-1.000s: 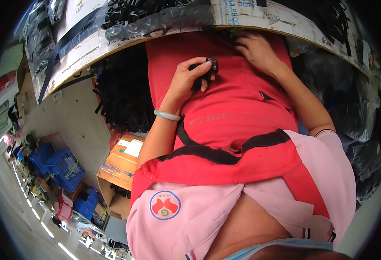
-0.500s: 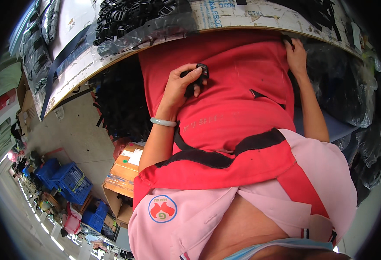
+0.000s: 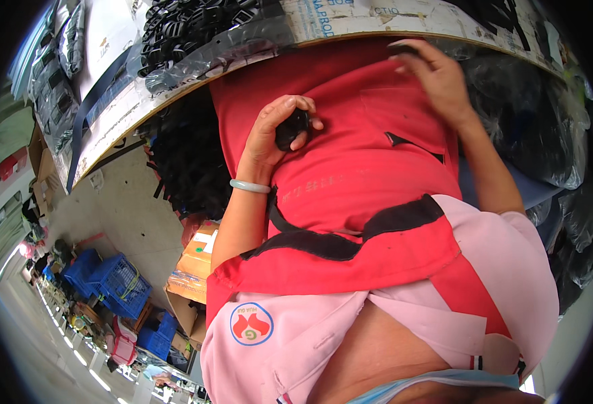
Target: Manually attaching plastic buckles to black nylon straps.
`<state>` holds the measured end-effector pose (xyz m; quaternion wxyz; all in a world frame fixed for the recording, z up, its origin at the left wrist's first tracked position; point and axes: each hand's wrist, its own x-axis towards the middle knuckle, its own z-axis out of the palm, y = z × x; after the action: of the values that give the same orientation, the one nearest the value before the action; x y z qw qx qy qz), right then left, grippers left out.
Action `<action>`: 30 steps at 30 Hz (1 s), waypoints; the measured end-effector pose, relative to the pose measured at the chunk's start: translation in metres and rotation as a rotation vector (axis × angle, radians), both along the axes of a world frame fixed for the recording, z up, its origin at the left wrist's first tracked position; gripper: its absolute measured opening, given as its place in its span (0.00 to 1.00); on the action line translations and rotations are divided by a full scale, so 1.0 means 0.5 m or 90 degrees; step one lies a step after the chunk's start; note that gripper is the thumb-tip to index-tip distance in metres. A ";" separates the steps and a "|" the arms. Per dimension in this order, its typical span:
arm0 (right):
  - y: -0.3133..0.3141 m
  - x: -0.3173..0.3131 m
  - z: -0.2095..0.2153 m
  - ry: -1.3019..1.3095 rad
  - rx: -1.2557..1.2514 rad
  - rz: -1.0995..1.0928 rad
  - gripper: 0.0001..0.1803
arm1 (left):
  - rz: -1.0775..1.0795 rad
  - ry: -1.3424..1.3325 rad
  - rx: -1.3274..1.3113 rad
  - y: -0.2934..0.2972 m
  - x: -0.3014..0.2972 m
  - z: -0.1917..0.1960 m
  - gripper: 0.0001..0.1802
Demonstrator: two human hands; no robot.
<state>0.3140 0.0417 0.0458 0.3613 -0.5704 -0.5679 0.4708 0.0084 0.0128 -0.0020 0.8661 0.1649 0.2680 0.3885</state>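
The left hand (image 3: 263, 135) curls around a black piece (image 3: 292, 131), over the red apron (image 3: 357, 178). The right hand (image 3: 445, 84) is partly open with bent fingers; a dark bit (image 3: 403, 48) shows at its tips, but I can't tell if it is held. The work looks partway: the black piece is not put down, and lots of buckles (image 3: 192, 34) sit on the worktop (image 3: 357, 25). I can't tell how many are done.

A glossy black piece (image 3: 294, 130) shines against a matt red cloth apron (image 3: 357, 168) at twelve o'clock; smooth plastic buckles (image 3: 182, 40) lie amid shiny clear film (image 3: 222, 64) at eleven; cardboard carton (image 3: 192, 269) and plastic crates (image 3: 116, 277) at eight.
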 end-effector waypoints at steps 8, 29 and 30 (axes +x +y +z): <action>0.013 -0.111 -0.031 -0.271 0.495 0.235 0.17 | -0.007 0.215 -0.071 0.025 0.071 0.048 0.13; 0.226 0.041 -0.047 -0.557 0.469 -0.028 0.18 | 0.024 0.150 -0.058 0.037 0.057 0.033 0.10; 0.216 0.039 -0.054 -0.560 0.448 0.021 0.18 | 0.027 0.153 -0.060 0.038 0.052 0.028 0.10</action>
<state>0.3337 0.1496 0.0186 0.2516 -0.5491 -0.7966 -0.0234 0.0342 0.0319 0.0119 0.8260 0.1637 0.3914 0.3712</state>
